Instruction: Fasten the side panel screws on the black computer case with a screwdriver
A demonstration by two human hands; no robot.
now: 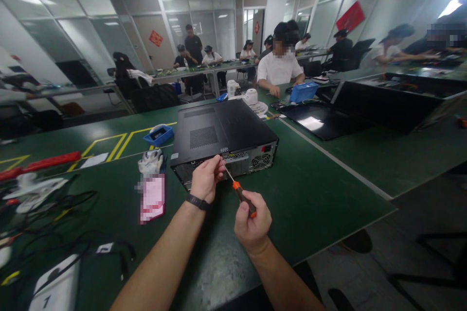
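A black desktop computer case (241, 119) lies flat on the green table, its rear panel with fan grille and ports turned towards me. My right hand (254, 223) is wrapped round the orange and dark handle of a screwdriver (238, 189). The shaft points up and left to the rear top edge of the case. At its tip, my left hand (205, 181) is closed in a pinch, close against the rear panel. Whatever lies between those fingertips is too small to make out.
Left of the case are a blue tray (158, 137), work gloves (151, 161) and a pink-bordered sheet (153, 198). Tangled cables (69, 214) cover the table's left side. Behind stands a small white fan (255, 102). A person (280, 68) sits opposite, near a black panel (321, 119).
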